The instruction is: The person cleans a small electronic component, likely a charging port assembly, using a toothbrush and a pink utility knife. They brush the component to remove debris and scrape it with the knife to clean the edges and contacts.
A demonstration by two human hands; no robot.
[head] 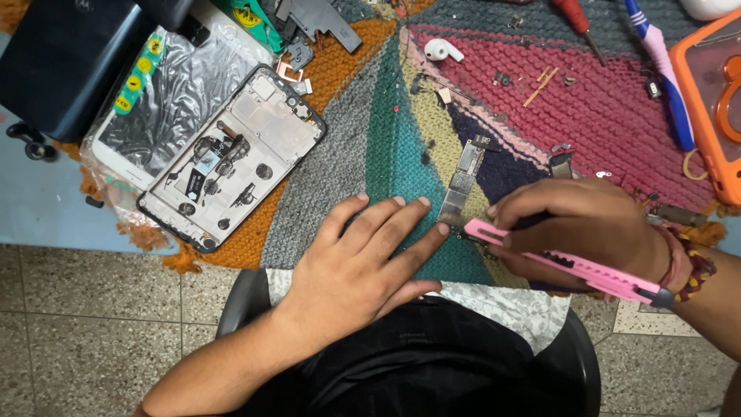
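A left hand lies flat on a multicoloured knitted mat near the surface's front edge, its fingertips touching a narrow circuit board. The right hand grips a pink utility knife, tip at the board's near end. An opened phone frame lies toward the mat's left edge.

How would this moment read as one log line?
left hand: flat on knitted mat, fingertip at circuit board | right hand: holds pink utility knife at board
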